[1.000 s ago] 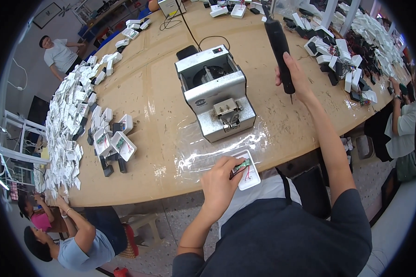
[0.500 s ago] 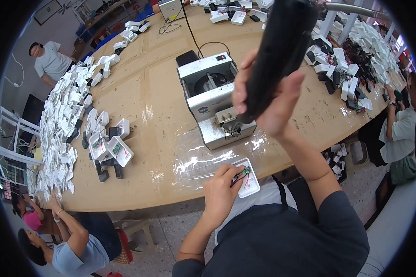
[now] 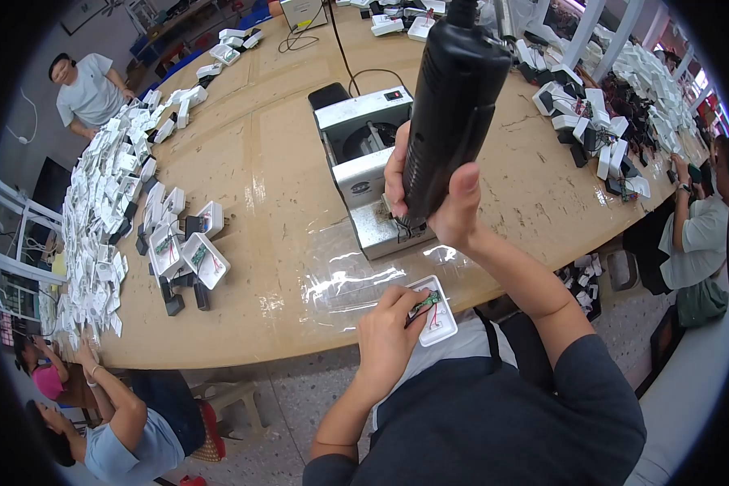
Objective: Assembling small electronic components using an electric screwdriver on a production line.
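Note:
My right hand [image 3: 454,202] is wrapped round a thick black electric screwdriver [image 3: 454,105], held upright with a cord at its top. Its lower end is over the front of a silver metal screw feeder [image 3: 371,170]; whether the tip touches it, I cannot tell. At the table's near edge my left hand [image 3: 390,328] grips a white plastic case [image 3: 439,328]. Inside that open case lie a green circuit board [image 3: 426,303] and red wires, with my fingertips pressed on the board.
Left of the feeder stands a group of open white cases [image 3: 205,259] with black parts. A large heap of white cases [image 3: 97,219] lines the far left; another heap [image 3: 648,81] is at the right. Co-workers sit at both sides, and one person [image 3: 89,89] stands far left.
My right hand has brought the screwdriver left and slightly down, to the feeder's front. My left hand and the white case have hardly moved. The standing person has shifted toward the heap.

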The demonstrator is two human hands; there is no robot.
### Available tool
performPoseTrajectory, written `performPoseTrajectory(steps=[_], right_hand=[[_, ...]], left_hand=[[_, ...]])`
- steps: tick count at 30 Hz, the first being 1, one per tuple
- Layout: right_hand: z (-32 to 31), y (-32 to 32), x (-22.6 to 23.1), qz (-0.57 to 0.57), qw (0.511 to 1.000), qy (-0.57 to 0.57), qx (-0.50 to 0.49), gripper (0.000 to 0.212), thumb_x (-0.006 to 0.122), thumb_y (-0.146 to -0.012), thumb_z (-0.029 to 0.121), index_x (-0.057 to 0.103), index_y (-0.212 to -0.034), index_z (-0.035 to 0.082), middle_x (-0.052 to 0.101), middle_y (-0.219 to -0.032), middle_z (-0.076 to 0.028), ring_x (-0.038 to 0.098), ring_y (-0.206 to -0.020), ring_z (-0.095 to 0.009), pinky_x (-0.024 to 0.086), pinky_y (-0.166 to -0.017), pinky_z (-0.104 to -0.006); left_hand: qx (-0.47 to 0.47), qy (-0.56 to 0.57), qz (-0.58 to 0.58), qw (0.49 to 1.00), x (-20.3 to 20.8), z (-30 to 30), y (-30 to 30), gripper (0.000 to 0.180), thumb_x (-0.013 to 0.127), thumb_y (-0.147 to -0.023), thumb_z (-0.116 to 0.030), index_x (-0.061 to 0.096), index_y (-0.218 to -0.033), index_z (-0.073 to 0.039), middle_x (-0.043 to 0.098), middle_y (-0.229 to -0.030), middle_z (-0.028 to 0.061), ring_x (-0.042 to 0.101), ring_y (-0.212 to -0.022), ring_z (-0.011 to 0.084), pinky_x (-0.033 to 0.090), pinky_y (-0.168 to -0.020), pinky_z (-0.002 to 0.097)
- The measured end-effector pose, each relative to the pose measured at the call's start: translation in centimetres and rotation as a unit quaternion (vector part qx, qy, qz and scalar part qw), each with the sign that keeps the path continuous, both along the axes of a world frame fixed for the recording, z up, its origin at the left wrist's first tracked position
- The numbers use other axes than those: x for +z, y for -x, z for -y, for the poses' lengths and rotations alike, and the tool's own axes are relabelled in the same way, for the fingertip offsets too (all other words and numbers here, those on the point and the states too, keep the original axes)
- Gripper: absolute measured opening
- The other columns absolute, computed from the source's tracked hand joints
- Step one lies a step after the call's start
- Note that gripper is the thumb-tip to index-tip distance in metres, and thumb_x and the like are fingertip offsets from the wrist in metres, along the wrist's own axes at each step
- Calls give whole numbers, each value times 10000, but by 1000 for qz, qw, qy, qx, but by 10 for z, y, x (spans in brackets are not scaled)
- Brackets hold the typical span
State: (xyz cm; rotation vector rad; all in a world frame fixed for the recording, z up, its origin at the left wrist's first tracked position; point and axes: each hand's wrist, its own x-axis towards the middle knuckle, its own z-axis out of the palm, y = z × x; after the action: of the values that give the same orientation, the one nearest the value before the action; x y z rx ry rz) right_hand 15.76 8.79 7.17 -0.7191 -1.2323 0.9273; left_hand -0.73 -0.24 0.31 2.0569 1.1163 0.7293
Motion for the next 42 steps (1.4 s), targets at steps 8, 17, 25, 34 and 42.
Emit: performPoseTrajectory(steps=[8, 17, 25, 34, 42], right_hand=[[6, 8, -1, 40, 999, -17, 25, 949, 524, -705, 942, 441, -1010, 47, 507, -705, -28, 491, -558, -81, 417, -504, -217], [45, -6, -8, 44, 998, 28, 24, 982, 436, -722, 967, 400, -1048, 41, 526, -748, -54, 526, -577, -100, 461, -523, -238], [88, -14, -40, 55, 993, 70, 83, 1015, 442, -695, 970, 401, -1053, 21, 539, -787, -69, 548, -635, -110, 481, -595, -243], [95, -8, -47, 2, 994, 87, 64, 984, 450, -722, 951, 375, -1100, 45, 518, -794, -74, 531, -642, -125, 478, -594, -269], [95, -9, -49, 25, 993, 88, 70, 973, 463, -729, 942, 379, -1110, 51, 524, -799, -68, 530, -642, -118, 472, -605, -257]], left_hand=[[-1, -1, -3, 1000, -1, 1, 0, 192, 757, -836, -116, 728, -1020, -67, 651, -938, 79, 664, -692, 305, 502, -621, 405], [-6, 5, 13, 1000, -2, -2, 0, 212, 761, -821, -77, 723, -1027, -44, 649, -941, 98, 666, -688, 289, 518, -641, 394], [-12, 17, 3, 1000, 3, -3, -1, 227, 774, -804, -78, 717, -1021, -43, 628, -906, 105, 654, -686, 285, 511, -630, 395], [-25, 7, 24, 999, 1, -5, 2, 228, 788, -773, -52, 709, -986, -31, 626, -880, 103, 635, -652, 242, 509, -615, 361], [-27, 16, 25, 999, 4, -3, 2, 226, 768, -809, -55, 704, -1021, -12, 618, -906, 119, 642, -671, 275, 507, -621, 382]])
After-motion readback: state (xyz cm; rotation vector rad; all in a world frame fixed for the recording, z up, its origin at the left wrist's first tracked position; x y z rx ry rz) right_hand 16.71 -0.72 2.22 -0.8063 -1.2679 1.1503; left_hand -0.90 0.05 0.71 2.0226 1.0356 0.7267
